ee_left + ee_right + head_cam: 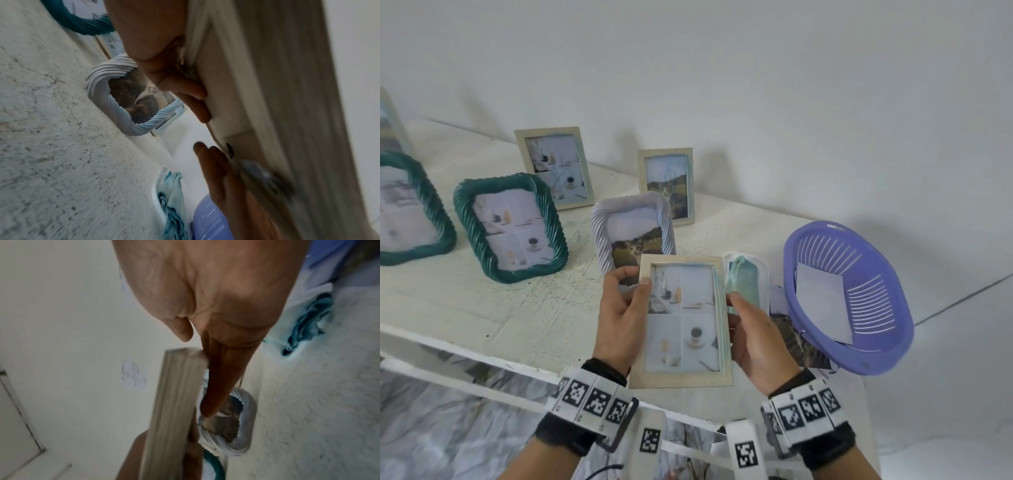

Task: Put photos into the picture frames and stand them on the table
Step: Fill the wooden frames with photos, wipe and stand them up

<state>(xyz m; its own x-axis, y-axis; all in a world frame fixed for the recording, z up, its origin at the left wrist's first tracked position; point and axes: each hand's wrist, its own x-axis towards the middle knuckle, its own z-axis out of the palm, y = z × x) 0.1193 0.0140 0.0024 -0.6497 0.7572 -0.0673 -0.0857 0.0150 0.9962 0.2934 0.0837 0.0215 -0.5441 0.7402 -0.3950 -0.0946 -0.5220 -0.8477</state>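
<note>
Wooden frame (683, 320), photo already in, is raised just left of the purple basket (859, 301), pinched by our left hand (621, 317) and right hand (755, 337); several filled frames stand, this one remains.

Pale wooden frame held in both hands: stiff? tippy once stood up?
Wooden frame probably stiff: left hand and right hand hold only its side edges without sag. Likely tippy: tall and thin. Its glazed front looks fragile.
</note>
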